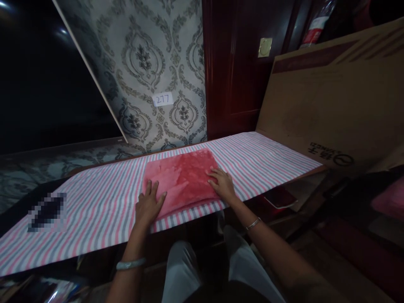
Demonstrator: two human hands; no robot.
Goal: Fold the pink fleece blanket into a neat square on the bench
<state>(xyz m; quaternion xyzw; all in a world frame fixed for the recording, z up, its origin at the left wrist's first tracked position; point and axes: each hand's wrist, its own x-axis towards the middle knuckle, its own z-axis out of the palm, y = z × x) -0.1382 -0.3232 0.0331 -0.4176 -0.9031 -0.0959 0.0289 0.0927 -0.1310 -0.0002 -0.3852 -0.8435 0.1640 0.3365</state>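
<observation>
A pinkish-red plush cloth (184,179), folded into a flat rectangle, lies on a striped cover (104,198) of pink, grey and white. My left hand (149,205) rests on the cloth's left edge with its fingers spread. On the opposite edge lies my right hand (222,184), fingers apart and pressed flat on the pile. Neither hand grips anything. Darker and lighter patches show in the cloth's nap, and its folded layers show along the near edge.
A large cardboard box (334,97) stands at the right end of the striped cover. Behind are a patterned wall, a dark red panel (233,67) and a black screen (47,80). A blurred-out dark object (47,212) lies on the left. A bottle (317,27) stands behind the box.
</observation>
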